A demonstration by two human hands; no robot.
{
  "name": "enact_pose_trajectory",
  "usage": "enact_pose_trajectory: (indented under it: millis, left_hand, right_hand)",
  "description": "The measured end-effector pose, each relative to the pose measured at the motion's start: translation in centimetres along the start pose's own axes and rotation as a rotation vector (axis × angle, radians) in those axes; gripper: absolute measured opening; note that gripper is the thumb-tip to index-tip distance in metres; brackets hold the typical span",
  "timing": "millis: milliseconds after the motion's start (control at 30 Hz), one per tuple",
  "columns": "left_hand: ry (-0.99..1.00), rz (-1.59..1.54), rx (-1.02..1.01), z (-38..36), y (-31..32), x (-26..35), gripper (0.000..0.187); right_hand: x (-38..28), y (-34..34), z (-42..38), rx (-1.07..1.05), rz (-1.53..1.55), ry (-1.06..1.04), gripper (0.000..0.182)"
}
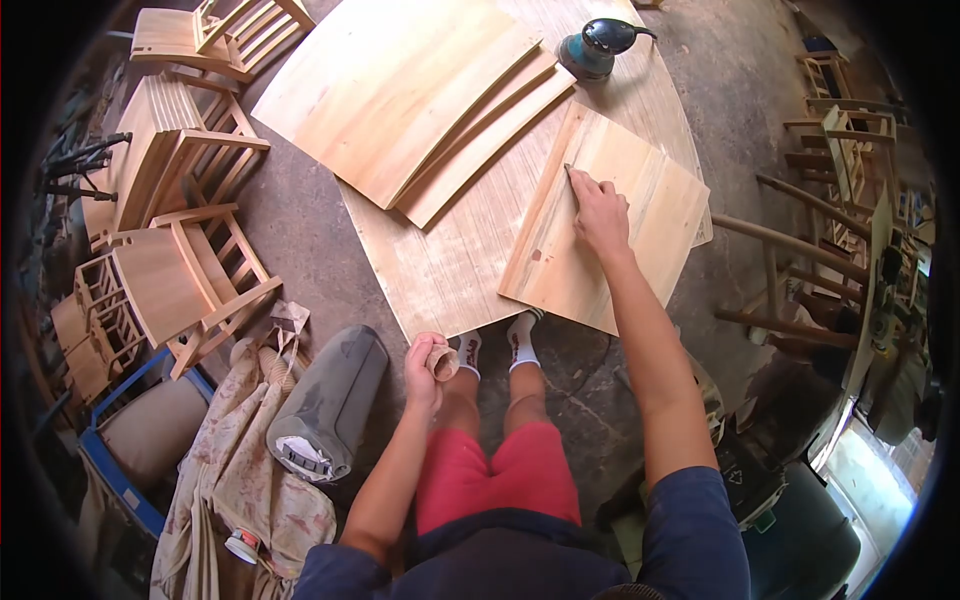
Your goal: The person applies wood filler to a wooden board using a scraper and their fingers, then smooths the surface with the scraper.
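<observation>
My left hand point(425, 368) is closed around a small tan hollow cup or roll point(443, 364), its round opening facing up, near the front edge of the worktable. Over a square wooden board point(640, 205), my right hand point(602, 215) bends with its fingers together. A small dark tip shows at those fingers, close to the board's left side; what they hold is too small to name. Several dark spots mark the board's surface near its left edge. The board lies tilted across the wooden tabletop point(400, 275), overhanging its front right side.
Stacked curved wooden panels point(410, 85) lie left of the board. A teal and black sander point(592, 50) stands behind it. Wooden chairs point(190, 265) crowd the left, with a grey cylinder point(335, 400) and a stained cloth point(245, 455) below. Wooden poles point(790, 245) stick out at right.
</observation>
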State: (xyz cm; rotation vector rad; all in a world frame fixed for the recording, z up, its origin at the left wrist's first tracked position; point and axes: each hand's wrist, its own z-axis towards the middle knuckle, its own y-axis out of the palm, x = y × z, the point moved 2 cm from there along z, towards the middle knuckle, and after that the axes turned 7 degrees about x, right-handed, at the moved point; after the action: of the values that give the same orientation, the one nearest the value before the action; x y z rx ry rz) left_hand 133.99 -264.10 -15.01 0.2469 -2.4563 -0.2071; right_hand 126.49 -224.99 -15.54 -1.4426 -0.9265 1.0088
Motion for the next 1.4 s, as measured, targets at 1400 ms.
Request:
enact_pose_trajectory:
  millis: [1400]
  left_hand:
    - [-0.015,-0.008,-0.012,-1.0,1.4,0.5,0.025]
  right_hand:
    - [0.1,-5.7,-9.7,-0.244,0.542,0.161,0.063]
